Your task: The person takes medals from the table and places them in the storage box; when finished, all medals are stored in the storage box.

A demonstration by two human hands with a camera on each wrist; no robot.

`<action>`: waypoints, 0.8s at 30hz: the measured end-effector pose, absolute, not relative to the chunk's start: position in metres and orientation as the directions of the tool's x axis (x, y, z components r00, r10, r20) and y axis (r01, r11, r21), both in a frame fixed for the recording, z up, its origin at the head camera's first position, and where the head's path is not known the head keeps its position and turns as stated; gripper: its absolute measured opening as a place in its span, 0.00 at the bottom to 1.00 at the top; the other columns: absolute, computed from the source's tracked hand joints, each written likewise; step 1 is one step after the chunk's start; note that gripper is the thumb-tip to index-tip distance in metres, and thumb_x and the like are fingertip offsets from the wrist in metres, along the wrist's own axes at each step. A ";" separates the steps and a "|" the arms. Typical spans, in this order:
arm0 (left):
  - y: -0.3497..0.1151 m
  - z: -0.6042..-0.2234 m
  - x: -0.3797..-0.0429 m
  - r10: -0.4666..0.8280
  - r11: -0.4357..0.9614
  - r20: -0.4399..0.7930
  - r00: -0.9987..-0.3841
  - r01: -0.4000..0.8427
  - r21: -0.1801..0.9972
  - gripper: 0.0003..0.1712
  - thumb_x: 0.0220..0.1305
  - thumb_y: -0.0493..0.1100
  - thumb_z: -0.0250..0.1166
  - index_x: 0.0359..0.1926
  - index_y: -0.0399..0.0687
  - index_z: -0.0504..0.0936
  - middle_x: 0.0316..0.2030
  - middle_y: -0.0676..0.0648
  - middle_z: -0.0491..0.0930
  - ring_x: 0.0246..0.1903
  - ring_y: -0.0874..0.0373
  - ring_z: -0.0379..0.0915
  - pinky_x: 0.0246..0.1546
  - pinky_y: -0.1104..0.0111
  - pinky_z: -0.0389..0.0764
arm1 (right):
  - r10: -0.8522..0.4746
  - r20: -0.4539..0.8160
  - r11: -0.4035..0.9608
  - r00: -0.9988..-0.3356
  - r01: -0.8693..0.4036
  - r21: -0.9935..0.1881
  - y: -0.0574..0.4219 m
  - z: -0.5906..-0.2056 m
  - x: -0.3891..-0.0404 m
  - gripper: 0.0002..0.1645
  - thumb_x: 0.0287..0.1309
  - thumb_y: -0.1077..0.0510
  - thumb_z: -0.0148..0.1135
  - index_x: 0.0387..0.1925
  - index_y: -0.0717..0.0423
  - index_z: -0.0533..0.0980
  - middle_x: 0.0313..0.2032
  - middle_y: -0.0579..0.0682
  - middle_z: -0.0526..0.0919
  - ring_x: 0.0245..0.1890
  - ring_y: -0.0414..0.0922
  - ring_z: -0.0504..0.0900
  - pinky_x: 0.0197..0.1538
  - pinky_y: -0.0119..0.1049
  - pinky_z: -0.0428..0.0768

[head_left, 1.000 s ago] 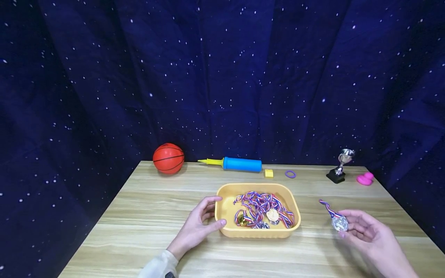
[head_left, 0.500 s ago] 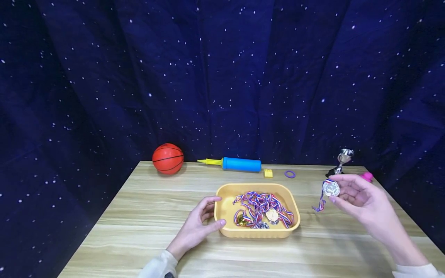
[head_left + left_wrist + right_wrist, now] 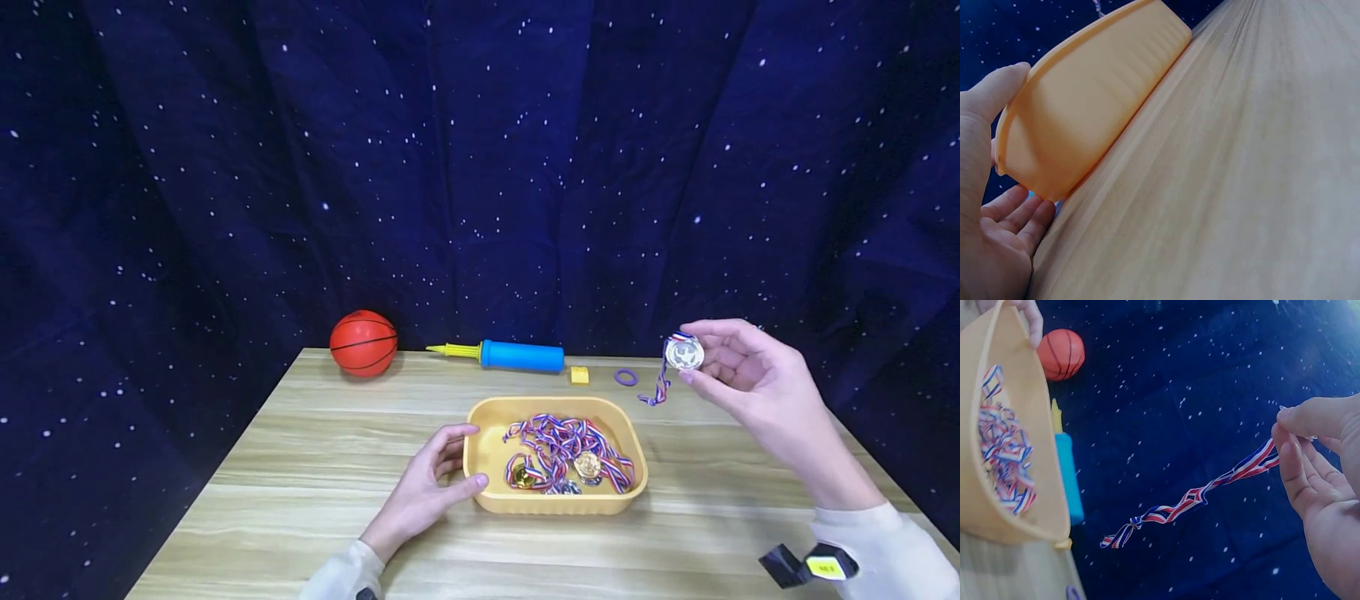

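My right hand pinches a silver medal between thumb and fingertips, raised at the right. From it hangs a thin red, white and blue ribbon, knotted near its loose end. A yellow-orange plastic tub stands mid-table, and my left hand grips its left end. The left thumb lies on the rim, while the other fingers reach round the tub's end. Inside are tangled striped ribbons, a gold medal, a paler copper-gold medal and silver ones partly covered.
Along the table's back edge are a red toy basketball, a blue and yellow hand pump, a small yellow block and a purple ring. Behind hangs a dark starry curtain.
My right hand has lifted the silver medal up and leftward from low over the table's right side. It now covers the trophy and pink object seen earlier. The left hand and tub stay put.
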State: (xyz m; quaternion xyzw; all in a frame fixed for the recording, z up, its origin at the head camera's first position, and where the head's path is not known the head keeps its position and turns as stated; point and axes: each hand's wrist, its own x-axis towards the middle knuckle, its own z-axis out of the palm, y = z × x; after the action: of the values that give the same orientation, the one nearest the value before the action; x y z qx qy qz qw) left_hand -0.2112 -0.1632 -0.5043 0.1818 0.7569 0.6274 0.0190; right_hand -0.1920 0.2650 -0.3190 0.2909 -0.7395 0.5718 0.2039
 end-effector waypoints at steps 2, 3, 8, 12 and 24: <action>-0.163 -0.504 -0.211 0.299 0.146 0.200 -0.933 0.252 0.957 0.41 0.66 0.41 0.82 0.77 0.54 0.74 0.72 0.36 0.79 0.70 0.40 0.78 0.72 0.60 0.77 | -0.205 0.638 0.174 -0.743 -0.669 -0.723 0.260 -0.314 -0.195 0.32 0.59 0.84 0.72 0.64 0.71 0.79 0.48 0.56 0.90 0.37 0.43 0.90 0.41 0.27 0.88; -0.163 -0.504 -0.211 0.299 0.145 0.199 -0.933 0.251 0.957 0.41 0.66 0.41 0.82 0.77 0.55 0.74 0.72 0.36 0.79 0.70 0.40 0.78 0.72 0.60 0.77 | -0.208 0.639 0.174 -0.740 -0.671 -0.721 0.258 -0.312 -0.196 0.32 0.59 0.83 0.72 0.64 0.71 0.79 0.48 0.56 0.91 0.37 0.43 0.90 0.41 0.27 0.88; -0.162 -0.504 -0.211 0.301 0.140 0.198 -0.933 0.249 0.958 0.42 0.67 0.41 0.82 0.77 0.52 0.74 0.72 0.36 0.79 0.70 0.40 0.78 0.71 0.62 0.78 | -0.233 0.647 0.157 -0.726 -0.684 -0.712 0.244 -0.307 -0.202 0.32 0.59 0.83 0.73 0.64 0.72 0.79 0.48 0.56 0.91 0.37 0.43 0.90 0.43 0.27 0.88; -0.162 -0.504 -0.211 0.302 0.141 0.197 -0.933 0.248 0.959 0.42 0.67 0.41 0.82 0.78 0.50 0.73 0.72 0.36 0.79 0.70 0.40 0.78 0.71 0.63 0.78 | -0.244 0.646 0.146 -0.723 -0.686 -0.713 0.231 -0.306 -0.206 0.32 0.58 0.83 0.73 0.64 0.71 0.80 0.48 0.56 0.92 0.37 0.44 0.90 0.43 0.28 0.89; -0.163 -0.505 -0.211 0.296 0.149 0.191 -0.936 0.242 0.959 0.41 0.66 0.42 0.82 0.77 0.54 0.74 0.72 0.37 0.79 0.69 0.41 0.78 0.71 0.61 0.78 | -0.312 0.623 0.115 -0.717 -0.680 -0.725 0.193 -0.311 -0.220 0.32 0.61 0.80 0.74 0.66 0.68 0.80 0.48 0.54 0.90 0.37 0.45 0.89 0.40 0.31 0.88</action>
State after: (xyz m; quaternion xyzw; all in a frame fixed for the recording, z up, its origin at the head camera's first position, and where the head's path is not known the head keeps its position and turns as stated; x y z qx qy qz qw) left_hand -0.2107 -0.1632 -0.5051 0.1778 0.7578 0.6275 0.0215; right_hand -0.2202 0.1927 -0.3109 0.3400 -0.7291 0.5718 0.1607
